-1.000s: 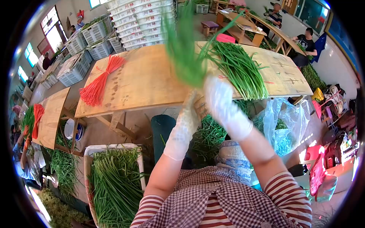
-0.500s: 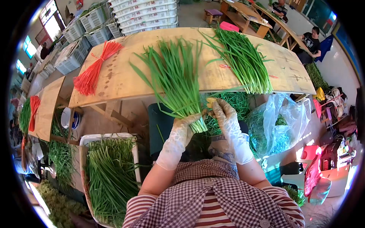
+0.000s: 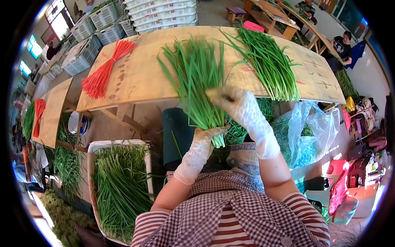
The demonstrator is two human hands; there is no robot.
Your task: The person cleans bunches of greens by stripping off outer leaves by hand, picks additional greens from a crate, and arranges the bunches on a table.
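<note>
My left hand, in a whitish glove, is wrapped around the lower stems of a bunch of garlic chives. The pale cut ends stick out below my fist, and the leaves spread up over the edge of the wooden table. My right hand, also gloved, is at the right side of the leaves with thumb and fingers curled together. Its fingertips are blurred, and what they pinch, if anything, is unclear. Another pile of chives lies on the table to the right.
A bundle of red ties lies at the table's left. A white crate of chives stands on the floor at left. Clear plastic bags hold greens at right. Stacked crates and a seated person are further back.
My right hand has risen from beside the stem ends to the right side of the leaves. My left hand and the bunch have shifted slightly right, the bunch standing straighter.
</note>
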